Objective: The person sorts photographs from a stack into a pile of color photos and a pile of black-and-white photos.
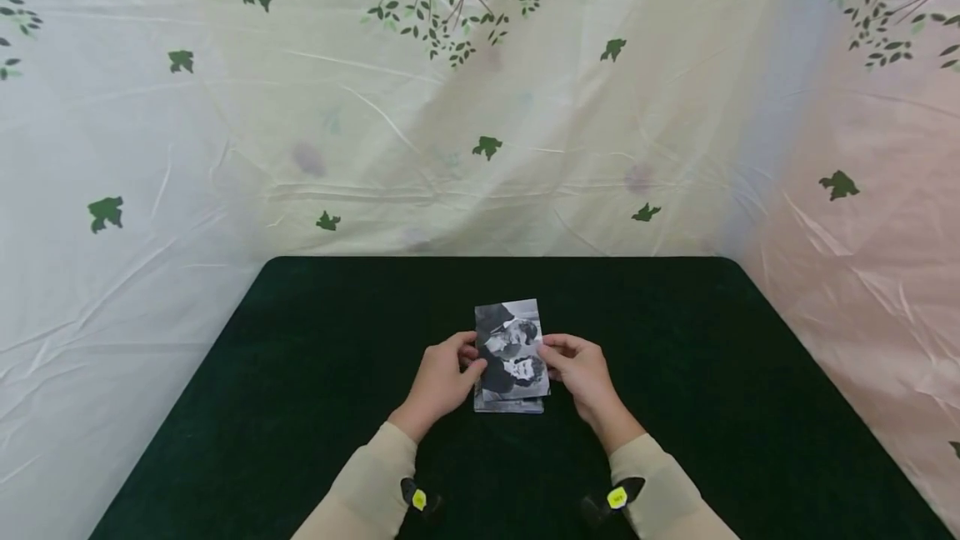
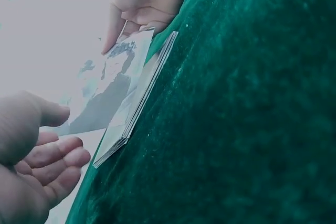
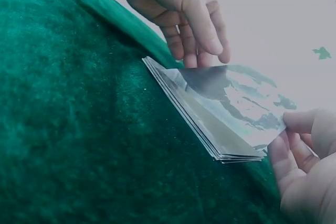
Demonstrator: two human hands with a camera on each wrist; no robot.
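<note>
A black-and-white photo card (image 1: pixel 513 352) showing two figures is raised at a slant over a stack of similar cards (image 1: pixel 508 407) on the dark green table. My right hand (image 1: pixel 582 372) pinches the photo's right edge between thumb and fingers, as the right wrist view also shows. Across from it, my left hand (image 1: pixel 442 376) is at the photo's left edge, its fingers loosely bent. In the right wrist view the left thumb (image 3: pixel 209 43) is just off that edge; whether a fingertip touches it, I cannot tell. The stack's layered edges (image 2: pixel 149 87) show beneath the lifted photo.
The dark green velvety cloth (image 1: pixel 315 332) covers the table, whose far edge meets a pale curtain (image 1: pixel 450 190) printed with leaves and branches. The curtain also runs along both sides. A strap with a yellow tag (image 1: pixel 419 499) is on each wrist.
</note>
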